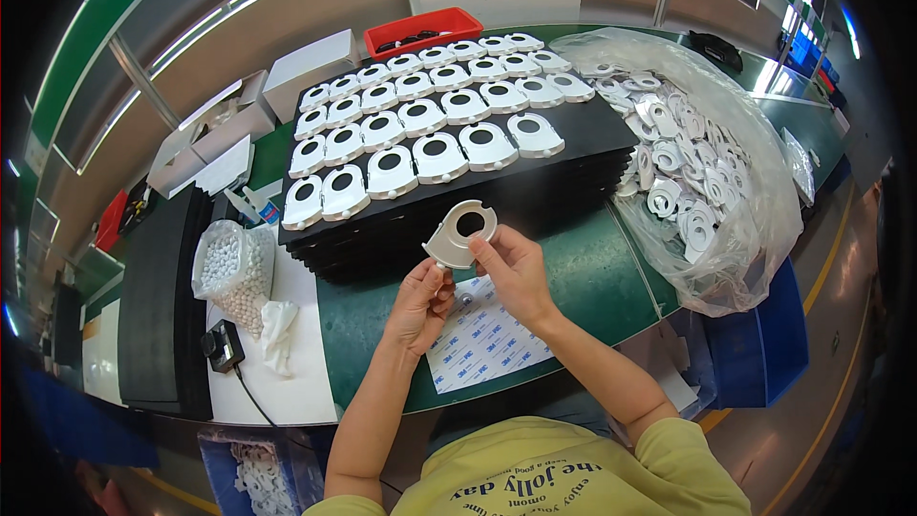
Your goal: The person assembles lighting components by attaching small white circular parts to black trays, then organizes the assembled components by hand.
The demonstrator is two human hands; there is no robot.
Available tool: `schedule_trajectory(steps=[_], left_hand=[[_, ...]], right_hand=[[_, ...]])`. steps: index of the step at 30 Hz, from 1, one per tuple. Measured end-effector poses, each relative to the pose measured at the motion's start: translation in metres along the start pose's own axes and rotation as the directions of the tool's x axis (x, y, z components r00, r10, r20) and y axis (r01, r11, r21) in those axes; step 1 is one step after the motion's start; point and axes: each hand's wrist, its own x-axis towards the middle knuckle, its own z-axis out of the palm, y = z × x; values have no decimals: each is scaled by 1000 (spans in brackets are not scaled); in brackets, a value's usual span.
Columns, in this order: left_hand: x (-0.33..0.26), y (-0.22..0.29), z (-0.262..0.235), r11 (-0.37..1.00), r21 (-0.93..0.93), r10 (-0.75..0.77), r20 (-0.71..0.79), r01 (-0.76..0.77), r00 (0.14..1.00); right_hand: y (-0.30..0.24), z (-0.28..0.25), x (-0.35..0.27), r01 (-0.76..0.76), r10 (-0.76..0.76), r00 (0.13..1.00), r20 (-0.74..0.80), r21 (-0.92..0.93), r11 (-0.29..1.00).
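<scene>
Beneath the left hand (417, 311) and the right hand (516, 275) spreads the green tabletop (583, 277). Just beyond both hands stands a stack of black boards (554, 191), its top carrying rows of white pieces (390, 188), each with a round opening. To the right of the right hand sits a large clear bag (755, 229) filled with loose white pieces (702, 172); nearer the body on that side is a blue bin (759, 344). Well beyond the hands, past the stack, are a white box (310, 76) and a smaller red tray (457, 31). Below the fingers lies a sheet with blue print (487, 344). Left of the left hand is a bag of white balls (239, 272), with a small black device (223, 346) near it. Between the two hands, above the sheet, is one white part (447, 243): the left hand pinches its lower edge, and the right hand grips its right side, thumb on the face.
</scene>
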Motion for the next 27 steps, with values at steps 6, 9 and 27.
schedule_trajectory(steps=[6, 9, 27], left_hand=[[2, 4, 10, 989, -123, 52, -194, -77, 980], [1, 2, 19, 972, -174, 116, -236, -160, 965], [5, -20, 45, 974, -226, -48, -146, 14, 988]], right_hand=[[-69, -46, 41, 319, -409, 900, -149, -415, 852], [-105, -102, 83, 286, -469, 862, -194, -579, 764], [-110, -292, 125, -229, -233, 941, -244, -969, 89]])
